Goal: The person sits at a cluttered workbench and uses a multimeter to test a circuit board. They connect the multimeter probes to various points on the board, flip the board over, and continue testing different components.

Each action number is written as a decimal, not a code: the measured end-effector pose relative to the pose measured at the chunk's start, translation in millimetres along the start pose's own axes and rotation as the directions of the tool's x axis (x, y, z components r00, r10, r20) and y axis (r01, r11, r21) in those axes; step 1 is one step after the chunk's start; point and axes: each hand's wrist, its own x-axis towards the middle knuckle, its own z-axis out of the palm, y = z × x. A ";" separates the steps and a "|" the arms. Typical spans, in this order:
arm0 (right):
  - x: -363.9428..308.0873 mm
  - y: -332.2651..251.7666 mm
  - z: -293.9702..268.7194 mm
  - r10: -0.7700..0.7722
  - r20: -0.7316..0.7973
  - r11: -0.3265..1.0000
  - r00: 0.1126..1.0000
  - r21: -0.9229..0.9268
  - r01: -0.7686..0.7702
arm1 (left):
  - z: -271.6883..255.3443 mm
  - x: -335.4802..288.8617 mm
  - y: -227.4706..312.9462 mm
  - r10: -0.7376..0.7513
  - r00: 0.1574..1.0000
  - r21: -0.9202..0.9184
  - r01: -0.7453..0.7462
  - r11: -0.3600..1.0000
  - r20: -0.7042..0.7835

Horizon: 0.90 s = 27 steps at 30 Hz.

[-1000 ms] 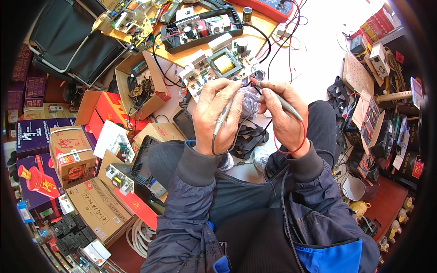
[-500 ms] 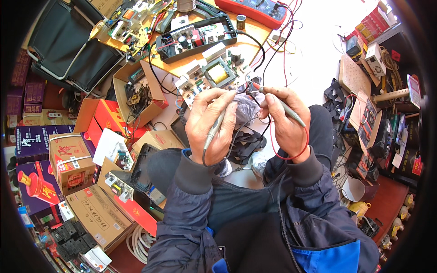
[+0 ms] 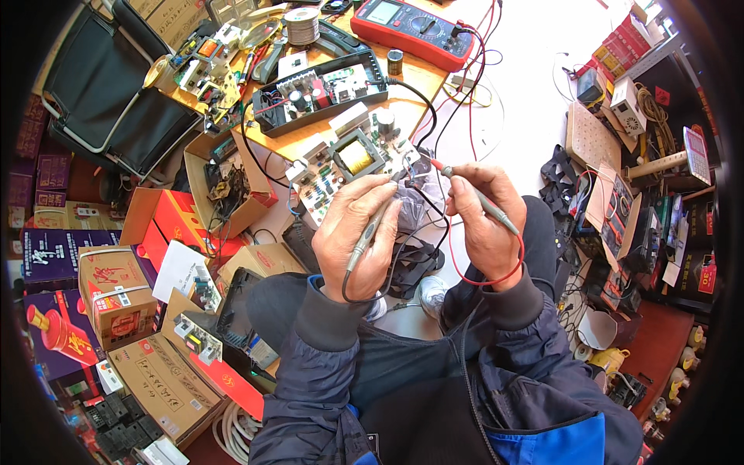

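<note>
My left hand point(image 3: 350, 236) is closed around a grey test probe point(image 3: 367, 237) with a black lead. Its tip comes close to the near right edge of a circuit board point(image 3: 314, 188); contact cannot be made out. In my right hand point(image 3: 490, 229) is another grey probe point(image 3: 497, 209), with a red tip and red lead, pinched between thumb and fingers. That tip points left, just right of the board's edge and small wires. A yellow-wound transformer point(image 3: 357, 157) stands on the board. A clear plastic bag point(image 3: 418, 208) lies beneath, between my hands.
A red multimeter point(image 3: 415, 32) sits on the wooden table at the back, with leads running from it. Nearer are an open black case point(image 3: 322, 91) with electronics and a solder spool point(image 3: 301, 26). Cardboard boxes point(image 3: 159, 380) crowd the left. Shelves with tangled cables stand right.
The whole view has shifted, bringing more of the multimeter into sight. Relative to the board, both probes have moved slightly right and away from me. Both hands keep their grip.
</note>
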 end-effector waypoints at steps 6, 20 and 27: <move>4.4 3.8 -1.3 -0.040 -0.042 0.998 0.998 -0.044 0.038 | 5.0 0.4 -1.0 -0.049 0.998 0.005 0.049 0.999 -0.027; 12.0 4.0 -6.5 -0.093 -0.046 0.995 0.995 -0.026 0.092 | 3.1 -0.4 -3.0 -0.142 0.981 -0.238 0.107 0.965 -0.135; 13.7 2.3 -7.8 -0.016 -0.007 0.998 1.000 0.063 0.017 | -8.0 7.9 -1.7 0.003 0.972 0.012 0.000 1.000 -0.234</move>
